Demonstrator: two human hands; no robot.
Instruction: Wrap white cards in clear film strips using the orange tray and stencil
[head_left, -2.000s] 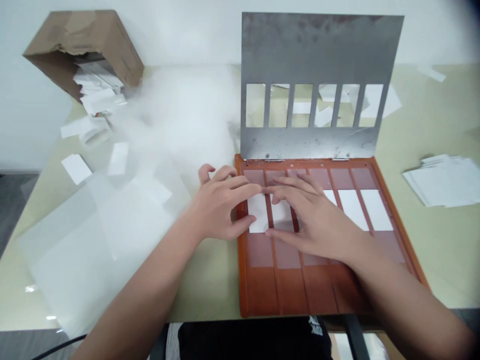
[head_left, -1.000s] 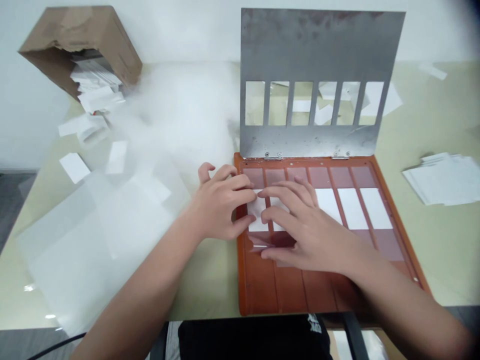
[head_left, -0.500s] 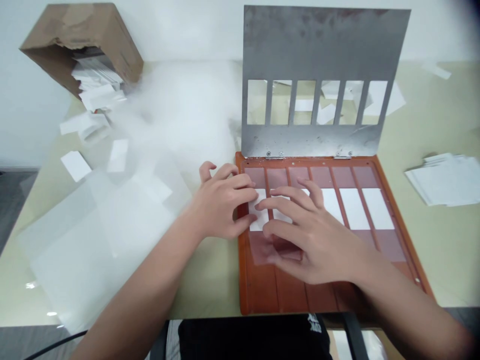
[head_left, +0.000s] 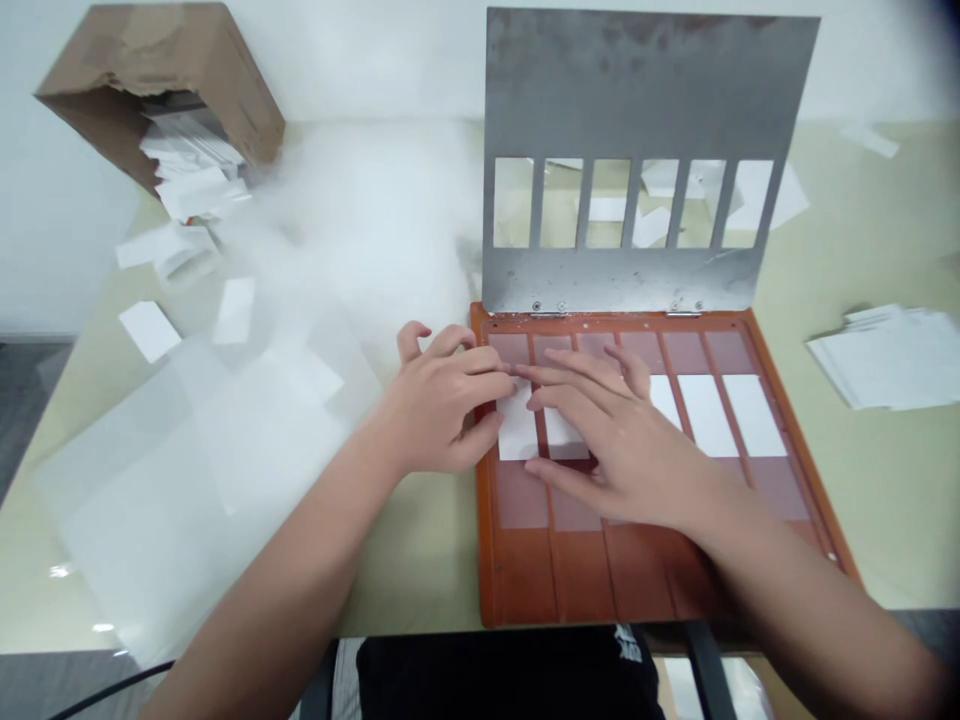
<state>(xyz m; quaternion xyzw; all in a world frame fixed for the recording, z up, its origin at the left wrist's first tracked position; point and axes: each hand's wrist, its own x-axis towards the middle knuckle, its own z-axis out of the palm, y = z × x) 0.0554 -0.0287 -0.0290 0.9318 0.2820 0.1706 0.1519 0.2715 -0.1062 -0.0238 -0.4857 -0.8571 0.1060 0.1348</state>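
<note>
My left hand [head_left: 439, 415] rests with its fingertips on a white card [head_left: 517, 425] in the leftmost lane of an orange-brown slotted tray [head_left: 577, 585]. My right hand [head_left: 619, 445] lies spread beside it, its fingers over a second white card [head_left: 564, 435]. Neither hand grips anything. Further white cards [head_left: 705, 415] fill the lanes to the right, part of one hidden under my right hand. A translucent film [head_left: 521, 495] lies flat over the lanes. A hinged steel plate [head_left: 630, 285] with six windows stands raised behind the tray.
A tipped cardboard box [head_left: 154, 90] spills white cards onto the pale green table [head_left: 847, 240] at the far left. A stack of translucent sheets [head_left: 195, 480] lies left of my arms. A pile of white cards [head_left: 885, 360] lies right of the tray.
My right hand has slid up and away from the tray's lower lanes. The translucent film, lifted and creased under it earlier, now lies flat. My left hand has barely moved.
</note>
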